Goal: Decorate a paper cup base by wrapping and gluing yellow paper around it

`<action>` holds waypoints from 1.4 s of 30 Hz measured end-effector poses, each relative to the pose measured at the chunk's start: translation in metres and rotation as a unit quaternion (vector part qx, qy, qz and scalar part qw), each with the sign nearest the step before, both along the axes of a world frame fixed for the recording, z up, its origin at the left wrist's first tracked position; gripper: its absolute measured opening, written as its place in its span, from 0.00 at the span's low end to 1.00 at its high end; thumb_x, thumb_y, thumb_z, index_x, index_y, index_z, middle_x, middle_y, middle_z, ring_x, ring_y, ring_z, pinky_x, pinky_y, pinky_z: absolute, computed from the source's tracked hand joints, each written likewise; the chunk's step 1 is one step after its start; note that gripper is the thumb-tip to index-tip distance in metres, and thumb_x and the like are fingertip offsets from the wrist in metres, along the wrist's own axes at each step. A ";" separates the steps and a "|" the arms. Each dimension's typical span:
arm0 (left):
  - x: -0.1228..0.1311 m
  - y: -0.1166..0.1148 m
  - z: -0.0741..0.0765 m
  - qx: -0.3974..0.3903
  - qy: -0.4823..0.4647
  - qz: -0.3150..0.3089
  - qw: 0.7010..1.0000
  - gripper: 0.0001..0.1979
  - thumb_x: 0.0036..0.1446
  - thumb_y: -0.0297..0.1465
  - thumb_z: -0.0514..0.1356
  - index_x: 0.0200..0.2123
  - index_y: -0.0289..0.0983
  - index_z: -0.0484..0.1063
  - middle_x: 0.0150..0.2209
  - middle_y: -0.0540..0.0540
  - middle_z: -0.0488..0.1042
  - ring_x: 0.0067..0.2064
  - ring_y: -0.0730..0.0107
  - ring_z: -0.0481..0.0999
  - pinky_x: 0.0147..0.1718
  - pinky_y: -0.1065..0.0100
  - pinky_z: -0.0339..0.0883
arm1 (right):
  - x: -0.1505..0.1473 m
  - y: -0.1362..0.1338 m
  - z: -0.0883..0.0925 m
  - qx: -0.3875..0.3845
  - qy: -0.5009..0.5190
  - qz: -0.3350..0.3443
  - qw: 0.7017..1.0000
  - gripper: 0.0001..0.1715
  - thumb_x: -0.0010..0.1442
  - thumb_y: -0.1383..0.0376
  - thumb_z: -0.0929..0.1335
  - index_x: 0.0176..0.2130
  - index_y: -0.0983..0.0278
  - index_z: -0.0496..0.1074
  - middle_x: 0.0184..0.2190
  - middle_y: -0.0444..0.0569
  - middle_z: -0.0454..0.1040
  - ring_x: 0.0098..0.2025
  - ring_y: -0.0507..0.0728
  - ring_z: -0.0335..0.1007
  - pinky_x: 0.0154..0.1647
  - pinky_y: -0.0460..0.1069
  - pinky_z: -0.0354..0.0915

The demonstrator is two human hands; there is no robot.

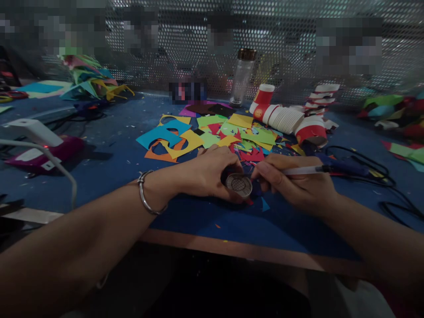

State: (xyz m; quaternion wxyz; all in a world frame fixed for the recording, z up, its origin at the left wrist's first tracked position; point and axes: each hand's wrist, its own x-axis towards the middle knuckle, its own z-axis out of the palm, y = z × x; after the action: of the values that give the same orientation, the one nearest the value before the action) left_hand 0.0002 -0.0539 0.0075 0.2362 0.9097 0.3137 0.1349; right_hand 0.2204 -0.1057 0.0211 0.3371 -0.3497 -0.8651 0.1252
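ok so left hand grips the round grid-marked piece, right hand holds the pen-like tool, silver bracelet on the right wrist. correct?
One slip: the silver bracelet is on the left wrist, per the head view. Left hand gripping the round grid-marked piece and right hand holding the pen-like tool stand.

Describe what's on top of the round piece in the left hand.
The round piece bears dark crisscross lines on top; the left hand covers part of its side; its underside is hidden.
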 end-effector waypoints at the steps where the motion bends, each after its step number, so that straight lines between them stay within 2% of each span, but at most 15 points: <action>1: 0.000 0.000 0.000 0.000 0.000 0.001 1.000 0.26 0.47 0.47 0.74 0.44 0.40 0.76 0.46 0.44 0.74 0.51 0.53 0.70 0.49 0.57 0.60 | 0.000 0.000 0.000 -0.003 0.002 0.002 1.000 0.17 0.72 0.67 0.64 0.30 0.63 0.74 0.19 0.41 0.73 0.20 0.47 0.69 0.21 0.42 0.63; 5: 0.000 0.000 -0.001 0.000 -0.002 0.004 1.000 0.26 0.46 0.48 0.75 0.43 0.39 0.76 0.45 0.44 0.74 0.51 0.53 0.70 0.48 0.57 0.59 | 0.000 -0.001 0.002 -0.014 -0.003 0.000 1.000 0.18 0.72 0.65 0.65 0.31 0.63 0.76 0.19 0.41 0.74 0.20 0.48 0.70 0.21 0.43 0.62; 12: 0.001 -0.001 0.001 0.003 -0.001 0.007 1.000 0.25 0.46 0.47 0.75 0.43 0.40 0.77 0.45 0.44 0.75 0.50 0.52 0.71 0.49 0.56 0.61 | 0.000 0.002 -0.003 -0.016 0.012 -0.004 1.000 0.21 0.73 0.63 0.64 0.28 0.62 0.73 0.19 0.42 0.72 0.19 0.48 0.67 0.21 0.44 0.62; 22: 0.000 0.000 0.000 0.002 0.001 0.005 1.000 0.26 0.46 0.48 0.74 0.43 0.40 0.76 0.46 0.44 0.74 0.52 0.52 0.70 0.49 0.56 0.61 | 0.000 0.001 -0.001 -0.017 0.008 0.002 1.000 0.19 0.72 0.65 0.64 0.30 0.62 0.74 0.20 0.41 0.73 0.20 0.48 0.69 0.22 0.43 0.63; 31: 0.000 0.000 0.000 -0.003 0.007 0.006 1.000 0.26 0.46 0.49 0.74 0.43 0.40 0.76 0.47 0.44 0.75 0.53 0.51 0.70 0.51 0.54 0.60 | 0.003 0.001 -0.006 0.009 0.018 0.001 1.000 0.16 0.72 0.66 0.65 0.32 0.63 0.76 0.20 0.40 0.73 0.20 0.47 0.68 0.22 0.42 0.62; 42: 0.000 -0.001 0.001 -0.001 0.001 -0.004 1.000 0.25 0.47 0.46 0.74 0.44 0.40 0.77 0.47 0.44 0.75 0.52 0.51 0.71 0.52 0.54 0.60 | 0.006 -0.001 -0.001 -0.010 0.012 -0.020 1.000 0.24 0.74 0.58 0.64 0.27 0.61 0.73 0.19 0.43 0.72 0.20 0.49 0.66 0.22 0.46 0.60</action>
State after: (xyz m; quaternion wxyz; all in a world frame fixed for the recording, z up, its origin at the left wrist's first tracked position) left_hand 0.0000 -0.0546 0.0081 0.2373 0.9108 0.3105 0.1330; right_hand 0.2260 -0.1064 0.0197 0.3469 -0.3687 -0.8524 0.1310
